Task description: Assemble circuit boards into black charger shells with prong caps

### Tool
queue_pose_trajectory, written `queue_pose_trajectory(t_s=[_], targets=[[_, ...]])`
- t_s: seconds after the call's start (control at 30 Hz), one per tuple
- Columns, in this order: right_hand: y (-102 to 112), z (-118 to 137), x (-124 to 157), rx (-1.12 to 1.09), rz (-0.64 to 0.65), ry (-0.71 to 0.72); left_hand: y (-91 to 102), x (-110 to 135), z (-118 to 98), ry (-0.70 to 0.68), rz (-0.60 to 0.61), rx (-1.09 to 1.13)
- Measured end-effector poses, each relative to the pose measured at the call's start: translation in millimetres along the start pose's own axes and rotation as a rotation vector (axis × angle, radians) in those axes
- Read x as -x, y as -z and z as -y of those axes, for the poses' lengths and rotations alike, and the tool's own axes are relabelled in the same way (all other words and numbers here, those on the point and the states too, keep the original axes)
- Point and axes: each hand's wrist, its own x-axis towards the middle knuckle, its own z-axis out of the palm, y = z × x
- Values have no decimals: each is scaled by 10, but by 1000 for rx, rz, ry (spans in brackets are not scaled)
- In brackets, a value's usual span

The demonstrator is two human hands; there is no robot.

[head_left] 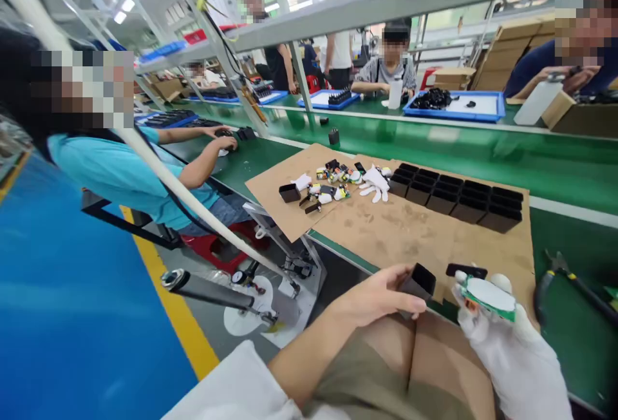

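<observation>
My bare left hand (376, 294) is closed round a small black open-topped plastic housing (419, 280) at the near edge of the cardboard sheet (400, 233). My right hand (506, 343) wears a white glove and grips a green-edged circuit board with a white top (487, 296), held just right of the housing. A flat black part (466, 270) lies on the cardboard just beyond it. Further away stand rows of the same black housings (458, 196).
A pile of small boards and parts (333, 185), a lone black housing (290, 192) and a spare white glove (375, 183) lie on a second cardboard sheet. Pliers (570, 278) rest on the green belt at right. Other people work at left and across the line by blue trays (456, 105).
</observation>
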Motion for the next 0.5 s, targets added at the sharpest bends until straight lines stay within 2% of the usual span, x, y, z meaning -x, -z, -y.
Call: queue_pose_trajectory(t_s=[0.07, 0.17, 0.23, 0.33, 0.4, 0.5], targets=[[-122, -32, 58, -37, -46, -10, -2, 19, 39, -56, -68, -9], [-357, -45, 102, -33, -7, 68, 30, -7, 150, -182, -145, -107], [-463, -43, 104, 33, 7, 189, 69, -50, 228, -252, -109, -183], [-512, -32, 142, 178, -39, 413, 119, -110, 309, -304, -40, -220], [-512, -18, 211, 294, -61, 559, 134, -124, 326, -314, -21, -214], [-524, 10, 339, 452, -21, 717, 128, -104, 303, -311, 0, -223]])
